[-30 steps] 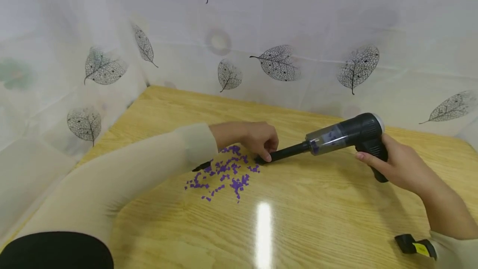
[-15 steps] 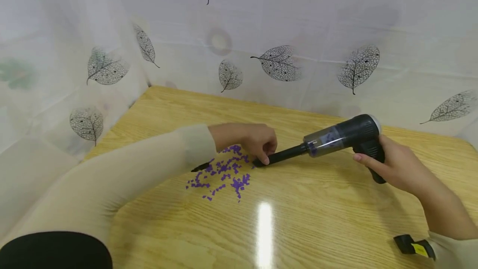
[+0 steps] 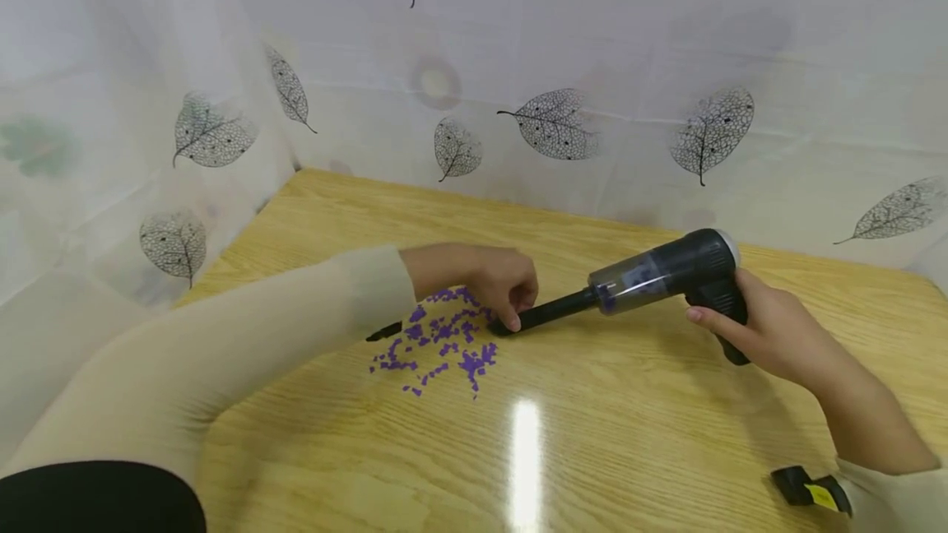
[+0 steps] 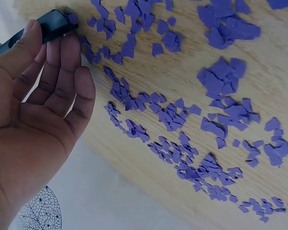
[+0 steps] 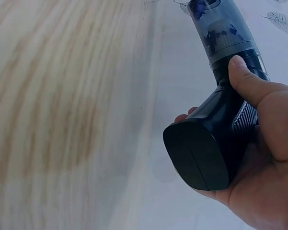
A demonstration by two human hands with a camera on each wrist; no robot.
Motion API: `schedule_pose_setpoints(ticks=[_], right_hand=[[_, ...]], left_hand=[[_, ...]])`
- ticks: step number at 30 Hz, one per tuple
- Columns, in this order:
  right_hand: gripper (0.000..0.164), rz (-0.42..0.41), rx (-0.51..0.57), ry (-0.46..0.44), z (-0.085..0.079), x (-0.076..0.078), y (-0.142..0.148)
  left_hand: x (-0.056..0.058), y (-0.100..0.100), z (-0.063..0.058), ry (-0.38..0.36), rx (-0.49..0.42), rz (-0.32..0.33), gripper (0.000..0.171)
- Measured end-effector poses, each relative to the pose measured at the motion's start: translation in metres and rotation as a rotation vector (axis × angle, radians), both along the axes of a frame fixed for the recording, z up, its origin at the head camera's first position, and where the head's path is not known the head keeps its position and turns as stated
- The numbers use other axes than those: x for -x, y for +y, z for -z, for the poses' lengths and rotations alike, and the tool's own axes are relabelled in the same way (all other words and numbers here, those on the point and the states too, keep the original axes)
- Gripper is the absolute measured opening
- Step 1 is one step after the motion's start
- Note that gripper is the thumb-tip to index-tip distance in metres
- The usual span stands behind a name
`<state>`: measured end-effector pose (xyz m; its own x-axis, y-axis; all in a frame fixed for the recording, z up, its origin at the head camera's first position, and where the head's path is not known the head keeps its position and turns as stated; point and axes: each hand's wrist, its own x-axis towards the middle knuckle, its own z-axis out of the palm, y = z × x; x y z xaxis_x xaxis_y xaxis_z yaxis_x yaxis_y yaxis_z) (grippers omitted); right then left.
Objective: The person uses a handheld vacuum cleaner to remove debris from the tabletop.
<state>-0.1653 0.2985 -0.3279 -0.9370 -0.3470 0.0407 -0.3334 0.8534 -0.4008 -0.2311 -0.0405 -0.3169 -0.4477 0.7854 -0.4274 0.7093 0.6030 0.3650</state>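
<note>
My right hand grips the handle of a black handheld vacuum cleaner with a clear dust cup. Purple bits show inside the cup. The long black nozzle slants down to the left. Near its tip, my left hand pinches it between thumb and fingers. In the left wrist view, the nozzle mouth lies at the edge of scattered purple paper scraps, with a scrap right at its opening. The scraps spread over the wooden table, left of the nozzle and partly under my left wrist.
The wooden table meets a white leaf-patterned cloth at the back and left. A black strap end shows under the left cuff. A black and yellow wrist device sits by the right sleeve.
Both hands have moved the vacuum cleaner a little to the left, its tip now farther into the scraps. Several purple scraps that lay by the tip on the right side no longer show.
</note>
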Motion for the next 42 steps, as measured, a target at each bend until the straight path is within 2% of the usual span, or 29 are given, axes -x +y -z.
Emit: schedule_pose_setpoints(ticks=[15, 29, 42], right_hand=[[0.048, -0.027, -0.008, -0.038, -0.005, 0.0, -0.004], [0.047, -0.058, 0.01, -0.05, -0.005, -0.003, -0.013], [0.047, -0.078, 0.024, -0.052, -0.002, -0.007, -0.018]], left_hand=[[-0.01, -0.004, -0.004, -0.061, -0.006, -0.006, 0.017], [-0.019, -0.009, -0.004, -0.053, 0.039, 0.017, 0.018], [-0.023, -0.01, -0.005, -0.045, 0.1, 0.053, 0.02]])
